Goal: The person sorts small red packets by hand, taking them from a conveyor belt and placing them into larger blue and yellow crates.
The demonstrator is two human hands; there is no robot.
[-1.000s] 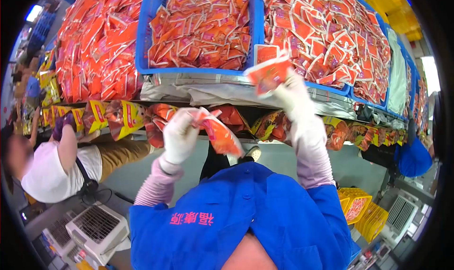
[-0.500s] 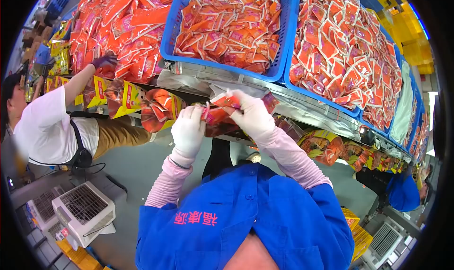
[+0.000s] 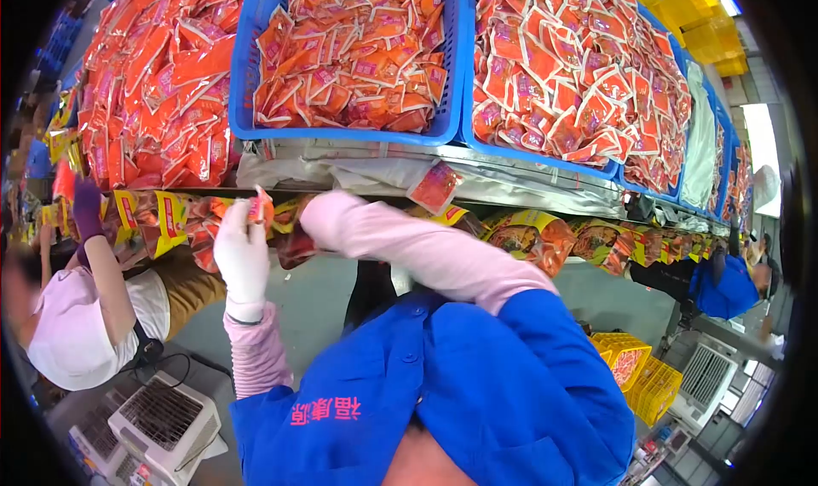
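My left hand (image 3: 241, 260), in a white glove, pinches a small red sachet (image 3: 262, 211) at its fingertips. My right arm's pink sleeve (image 3: 426, 247) crosses in front of me, smeared by motion. Its far end meets the row of hanging bags, beside a red-brown bag (image 3: 294, 246), and the fingers of my right hand are hidden there. Left of my left hand hangs a printed red-and-yellow bag (image 3: 204, 230). A single red sachet (image 3: 436, 187) lies on the bench edge to the right of my right sleeve's end.
Blue crates (image 3: 452, 132) heaped with red sachets line the bench, with a large pile of red packets (image 3: 162, 86) at left. Red-and-yellow bags (image 3: 528, 235) hang along the bench edge. A co-worker's purple-gloved hand (image 3: 87, 207) is at far left. A white heater-like unit (image 3: 166, 422) stands lower left.
My hands, together before, have separated: the left has moved left with a sachet, and the right has swung left and down to the bags. The view has shifted right.
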